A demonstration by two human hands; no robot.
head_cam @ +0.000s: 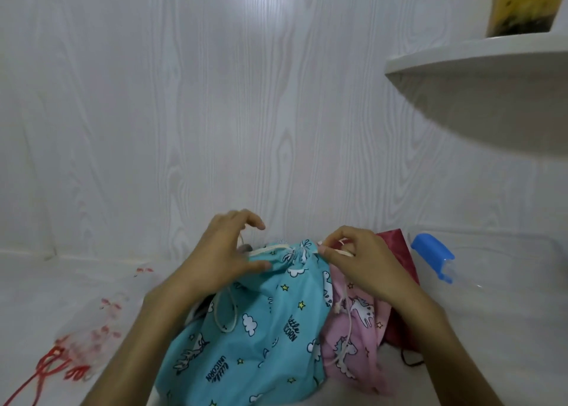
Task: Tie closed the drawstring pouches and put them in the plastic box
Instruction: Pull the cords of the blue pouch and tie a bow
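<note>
Drawstring pouches lie bunched together on the white counter (pixel 61 288), close to the person. On top sits a teal pouch (pixel 255 322) printed with clouds, stars and unicorns; its far end, the mouth, is gathered into tight folds between the two hands. A cream cord (pixel 226 315) runs out of that gathered mouth, and one loop of it hangs down over the teal cloth near the left wrist.

The left hand (pixel 221 258) rests at the left side of the mouth with its fingers curled; the thumb presses on the teal cloth and a strand of cord passes under the curled fingers, though how firmly it is held I cannot tell. The right hand (pixel 353 258) pinches the cord at the right side of the mouth between thumb and fingertips.

Just right of the teal pouch, partly under it, lies a pink pouch (pixel 353 341) with white unicorns and its own pale cord. Farther right, a dark red pouch (pixel 399 252) shows behind the right hand.

At the right stands a clear plastic box (pixel 507 282) with a blue clip (pixel 431 256) on its near-left rim. At the near left lies a sheer bag (pixel 89 332) with red cords (pixel 50 365). A white shelf (pixel 479 58) juts from the wall at the upper right.
</note>
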